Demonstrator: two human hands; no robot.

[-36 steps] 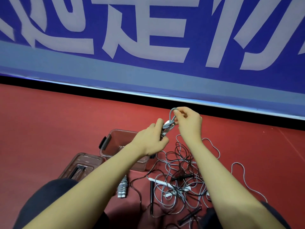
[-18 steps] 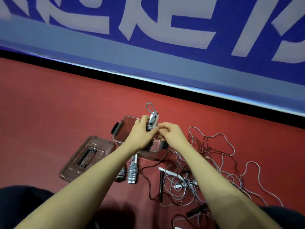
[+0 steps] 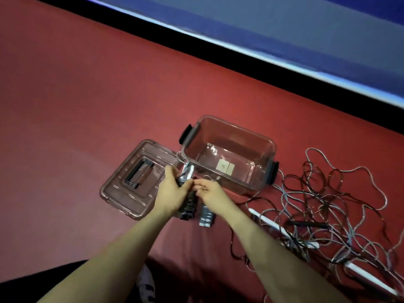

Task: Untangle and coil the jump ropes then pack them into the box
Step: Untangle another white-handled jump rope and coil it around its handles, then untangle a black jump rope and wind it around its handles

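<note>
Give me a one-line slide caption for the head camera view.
Left hand grips a coiled jump rope beside the open, empty box; tangled ropes wait on the right.

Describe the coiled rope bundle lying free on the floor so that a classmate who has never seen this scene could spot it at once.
Find the clear plastic box on the red floor. Just in front of its near wall, by the right hand, two coiled bundles lie side by side. Yours is the grey-and-white bundle; unlike the darker bundle beside it, no hand covers it.
</note>
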